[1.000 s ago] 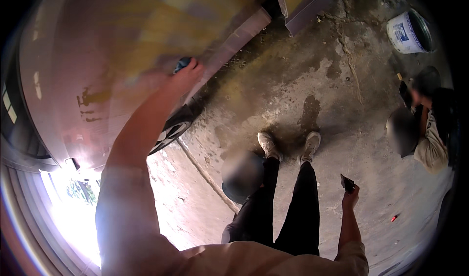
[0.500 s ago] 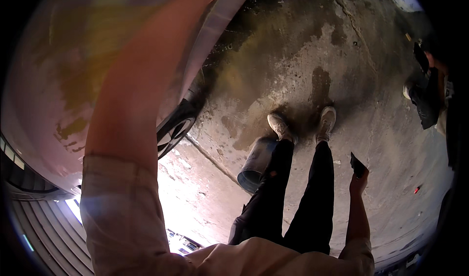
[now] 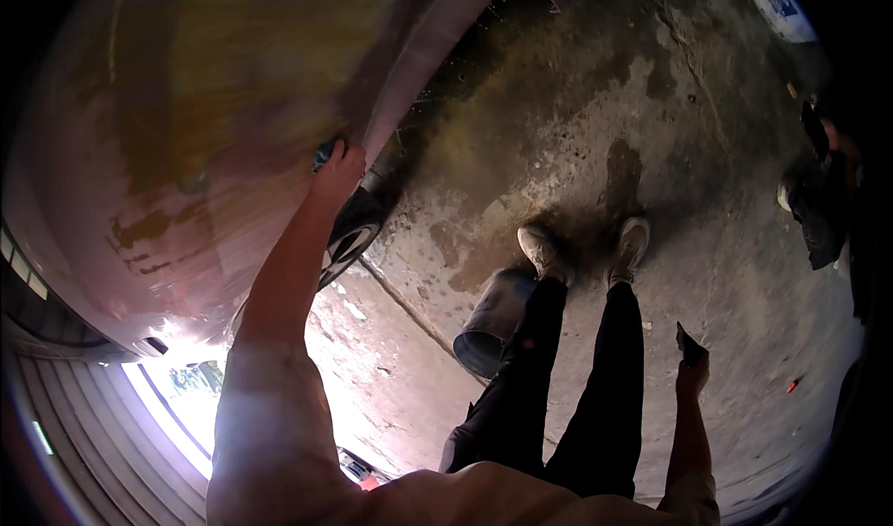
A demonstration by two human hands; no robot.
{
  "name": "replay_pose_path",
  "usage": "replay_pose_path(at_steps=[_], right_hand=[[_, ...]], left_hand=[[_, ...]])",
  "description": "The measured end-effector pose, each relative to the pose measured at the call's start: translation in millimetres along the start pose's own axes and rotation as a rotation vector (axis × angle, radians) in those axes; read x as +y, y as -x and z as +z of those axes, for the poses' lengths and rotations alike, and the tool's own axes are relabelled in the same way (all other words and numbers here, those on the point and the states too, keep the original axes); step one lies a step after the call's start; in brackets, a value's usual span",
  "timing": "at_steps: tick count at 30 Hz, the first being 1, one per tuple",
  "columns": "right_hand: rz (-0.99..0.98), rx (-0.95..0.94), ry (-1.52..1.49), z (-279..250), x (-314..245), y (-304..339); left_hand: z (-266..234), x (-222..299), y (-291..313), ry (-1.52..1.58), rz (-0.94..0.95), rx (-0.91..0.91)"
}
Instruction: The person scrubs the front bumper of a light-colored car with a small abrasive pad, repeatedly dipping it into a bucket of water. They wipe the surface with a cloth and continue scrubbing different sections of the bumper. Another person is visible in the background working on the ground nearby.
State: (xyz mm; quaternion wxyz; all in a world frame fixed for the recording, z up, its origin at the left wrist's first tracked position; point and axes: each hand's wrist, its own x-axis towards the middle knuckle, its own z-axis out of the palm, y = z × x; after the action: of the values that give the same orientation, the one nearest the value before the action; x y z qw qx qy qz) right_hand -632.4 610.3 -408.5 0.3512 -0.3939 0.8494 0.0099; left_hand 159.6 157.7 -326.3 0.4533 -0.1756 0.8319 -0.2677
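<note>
A broad car panel (image 3: 214, 107) is filling the upper left, its pinkish, glossy skin carrying a wide yellow-brown smear with streaks and darker blotches along the lower part. The left grip (image 3: 339, 169) is clasping a small dark-blue pad (image 3: 323, 156) and is resting it against the panel, close to the panel's lower edge and just above a wheel (image 3: 352, 239). The right grip (image 3: 692, 374) is pinching a dark, flat, pointed piece (image 3: 689, 346) and is hanging well apart from the car, over bare ground.

The concrete floor (image 3: 567, 126) is stretching across the middle and right, looking rough, stained and scuffed, with damp dark patches lying around the person's pale shoes (image 3: 541, 249). A thin crack is running down its upper part, while a straight groove (image 3: 402, 305) is slanting from near the wheel toward a dark bucket (image 3: 497, 317). That bucket is lying tilted in view beside the left leg, its mouth facing the lower left. A white pail (image 3: 781, 7) with a blue print is showing at the upper right, and a small red object (image 3: 793, 386) is lying on the floor at the right.

Another person (image 3: 820, 233) in dark clothing is sitting or crouching, I cannot tell which, near the right rim. Daylight is glaring through an opening (image 3: 193, 382) at the lower left, beside a ribbed wall (image 3: 84, 424).
</note>
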Motion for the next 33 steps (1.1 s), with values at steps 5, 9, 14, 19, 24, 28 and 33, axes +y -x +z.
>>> replay_pose_path(at_steps=[5, 9, 14, 19, 24, 28, 33], right_hand=[[0.043, -0.038, 0.149, -23.4, -4.7, -10.9], [-0.04, -0.02, 0.103, -29.5, -21.8, -18.0], [-0.117, -0.065, -0.001, -13.8, -57.1, -24.7], [-0.126, -0.033, 0.034, -16.8, -86.8, -11.5], [-0.128, -0.046, -0.006, -12.4, -118.8, -8.1], [-0.182, -0.027, 0.005, -19.9, -130.2, 10.9], [-0.226, -0.014, 0.019, -30.6, -128.6, 32.8]], left_hand=[[16.6, 36.5, 100.9, 0.014, -0.03, -0.107], [30.8, 58.8, 185.1, 0.064, -0.035, -0.249], [53.1, 82.5, 328.2, 0.283, -0.211, -0.446], [-22.7, 84.8, 353.8, 0.371, -0.446, -0.598], [-66.9, 120.8, 364.5, 0.651, -0.527, -0.33], [-115.7, 146.2, 311.6, 0.933, -0.508, -0.678], [-166.5, 219.1, 292.3, 1.183, -0.549, -0.663]])
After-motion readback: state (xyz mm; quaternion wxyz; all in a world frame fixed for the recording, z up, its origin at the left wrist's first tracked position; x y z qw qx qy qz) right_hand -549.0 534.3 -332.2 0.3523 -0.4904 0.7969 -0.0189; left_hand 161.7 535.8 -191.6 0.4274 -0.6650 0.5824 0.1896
